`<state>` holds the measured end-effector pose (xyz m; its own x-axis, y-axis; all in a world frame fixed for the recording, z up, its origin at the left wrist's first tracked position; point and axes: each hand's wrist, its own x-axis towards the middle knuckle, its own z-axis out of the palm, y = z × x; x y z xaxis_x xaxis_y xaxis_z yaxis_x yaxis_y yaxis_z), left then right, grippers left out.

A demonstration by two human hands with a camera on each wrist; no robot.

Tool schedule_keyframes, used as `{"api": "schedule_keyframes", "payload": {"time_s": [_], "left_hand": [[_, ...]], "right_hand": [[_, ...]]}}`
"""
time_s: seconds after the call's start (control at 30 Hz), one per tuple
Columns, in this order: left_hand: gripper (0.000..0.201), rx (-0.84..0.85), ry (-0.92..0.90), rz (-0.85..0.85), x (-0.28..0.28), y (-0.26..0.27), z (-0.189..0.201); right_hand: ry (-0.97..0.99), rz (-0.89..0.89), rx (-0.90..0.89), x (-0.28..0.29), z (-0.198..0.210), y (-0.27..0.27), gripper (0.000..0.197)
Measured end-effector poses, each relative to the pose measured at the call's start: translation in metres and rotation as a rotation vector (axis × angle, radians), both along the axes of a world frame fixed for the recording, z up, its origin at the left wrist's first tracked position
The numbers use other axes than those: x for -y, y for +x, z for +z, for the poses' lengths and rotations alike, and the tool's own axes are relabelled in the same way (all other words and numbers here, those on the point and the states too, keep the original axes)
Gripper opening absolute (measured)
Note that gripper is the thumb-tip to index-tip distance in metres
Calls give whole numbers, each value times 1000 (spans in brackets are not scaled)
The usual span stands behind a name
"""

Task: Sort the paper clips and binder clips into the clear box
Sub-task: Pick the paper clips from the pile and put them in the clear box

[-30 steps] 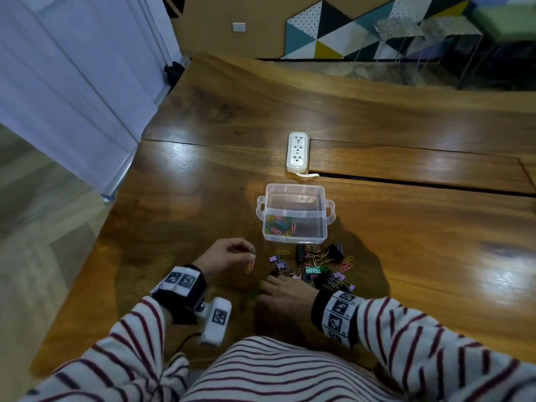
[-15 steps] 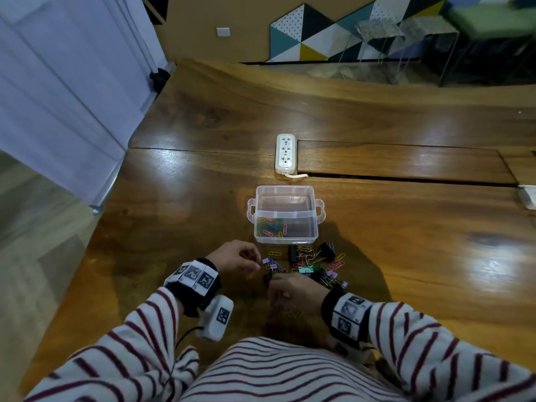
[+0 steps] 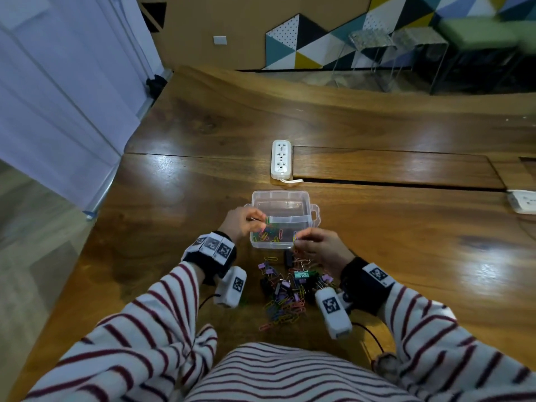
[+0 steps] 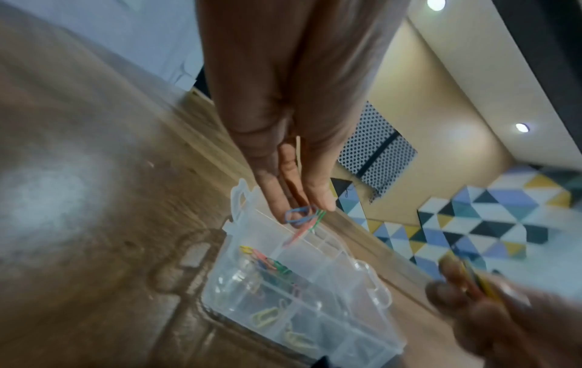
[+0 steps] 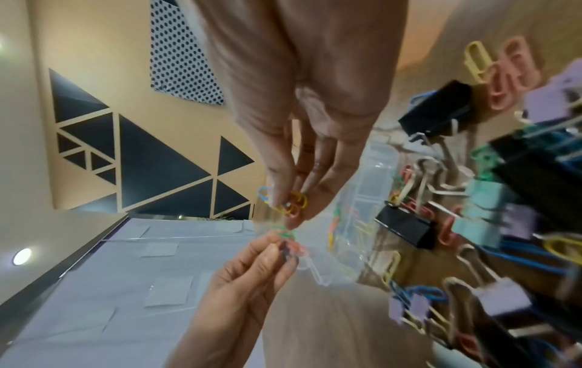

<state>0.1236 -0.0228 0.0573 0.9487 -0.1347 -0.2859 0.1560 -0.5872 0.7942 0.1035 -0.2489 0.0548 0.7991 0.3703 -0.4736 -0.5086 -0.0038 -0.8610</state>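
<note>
**Two hands holding paper clips over a clear box**

A person in a red-and-white striped top sits at a wooden table (image 3: pixel 174 198). On the left, the left hand (image 3: pixel 242 223) hovers over the near-left corner of the clear box (image 3: pixel 282 200). Its thumb and fingers pinch a few coloured paper clips (image 4: pixel 302 216), blue, green and pink, hanging just above the box's divider.

The box stands open in the middle of the table, split into compartments. The near compartment holds loose coloured paper clips (image 3: pixel 268 235); the far one looks empty of colour. Beyond the box lies a white power strip (image 3: pixel 280 159).

To the right, the right hand (image 3: pixel 319 246) is at the box's near-right corner, fingertips pinching a small bunch of orange, yellow and blue clips (image 5: pixel 291 203).

Nearer the person, between the wrists, a mixed pile (image 3: pixel 290 291) of paper clips and binder clips, black, purple and teal, lies on the table.
</note>
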Motion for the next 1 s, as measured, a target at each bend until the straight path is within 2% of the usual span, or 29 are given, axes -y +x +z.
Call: {"api": "schedule_keyframes", "payload": {"time_s": [0.2, 0.3, 0.37, 0.43, 0.5, 0.57, 0.63, 0.73, 0.87, 1.0], "left_hand": [[27, 95, 125, 26, -5, -14, 5], [25, 137, 102, 147, -14, -27, 10], [20, 105, 95, 165, -18, -41, 10], [19, 4, 168, 82, -18, -64, 5], [26, -78, 294, -53, -15, -90, -7], [49, -147, 422, -196, -7, -119, -22], [70, -188, 484, -300, 4, -142, -36], [76, -113, 503, -389, 19, -160, -51], [69, -14, 481, -454, 30, -158, -55], [64, 5, 428, -446, 32, -151, -58]], "right_hand": [[-202, 34, 123, -28, -1, 36, 22], [-469, 227, 239, -52, -10, 51, 13], [-694, 378, 403, -63, -14, 52, 19], [-782, 448, 619, -64, -10, 38, 22], [-740, 624, 843, -56, -7, 13, 21], [-734, 887, 959, -43, -9, -19, 19], [-778, 1039, 1020, -29, -20, -48, 21], [-865, 1057, 1099, -12, -37, -74, 24], [-974, 1049, 1096, -5, -53, -83, 46], [-937, 1032, 1027, -4, -53, -76, 41]]}}
